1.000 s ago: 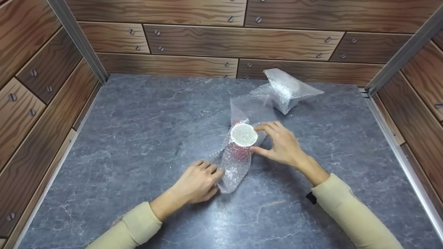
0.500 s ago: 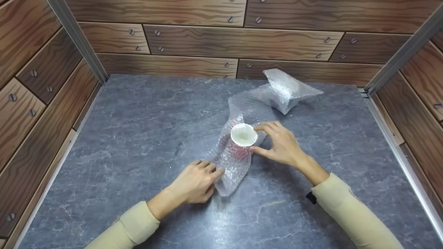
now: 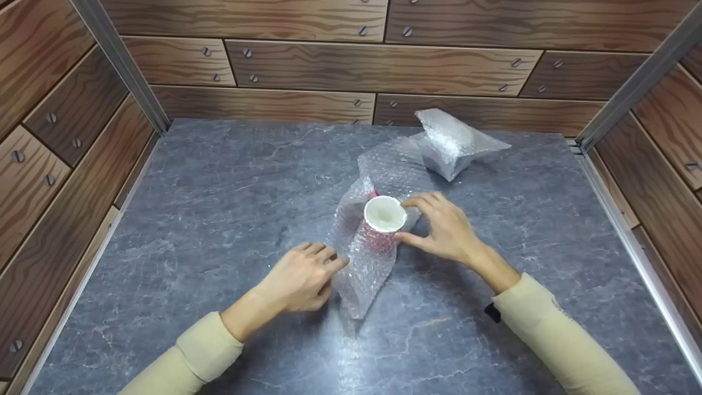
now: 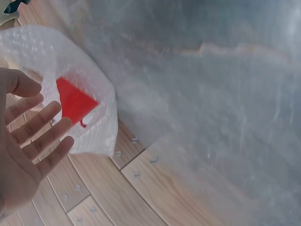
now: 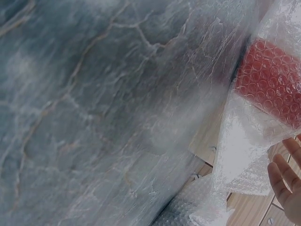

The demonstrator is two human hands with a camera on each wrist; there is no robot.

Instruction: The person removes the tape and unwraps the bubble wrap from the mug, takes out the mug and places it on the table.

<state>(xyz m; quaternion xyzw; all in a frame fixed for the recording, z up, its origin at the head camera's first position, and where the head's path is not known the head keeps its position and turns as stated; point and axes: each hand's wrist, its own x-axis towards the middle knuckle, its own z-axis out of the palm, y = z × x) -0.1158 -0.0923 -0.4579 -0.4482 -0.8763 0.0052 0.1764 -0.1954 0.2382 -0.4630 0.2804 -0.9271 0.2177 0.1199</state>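
Note:
A red paper cup (image 3: 385,214) with a white round top stands mid-table, partly wrapped in clear bubble wrap (image 3: 366,274). My right hand (image 3: 445,227) holds the cup at its right side, thumb near and fingers on the far side of the rim. Left of the wrap's near end is my left hand (image 3: 300,278), its fingers loosely extended and nothing gripped. In the left wrist view, bare red cup wall (image 4: 73,101) shows through an opening in the wrap, beyond the spread fingers. Through bubbles, the red wall (image 5: 270,77) also appears in the right wrist view.
Behind the cup, the wrap runs on to a crumpled, upstanding part (image 3: 458,142) near the table's back edge. Wood-patterned panels (image 3: 307,68) enclose the dark marbled table (image 3: 230,197) at the back and sides.
My left hand has moved left and slightly farther from me, off the wrap. The wrap has loosened and spread to the left of the cup. My right hand has stayed on the cup.

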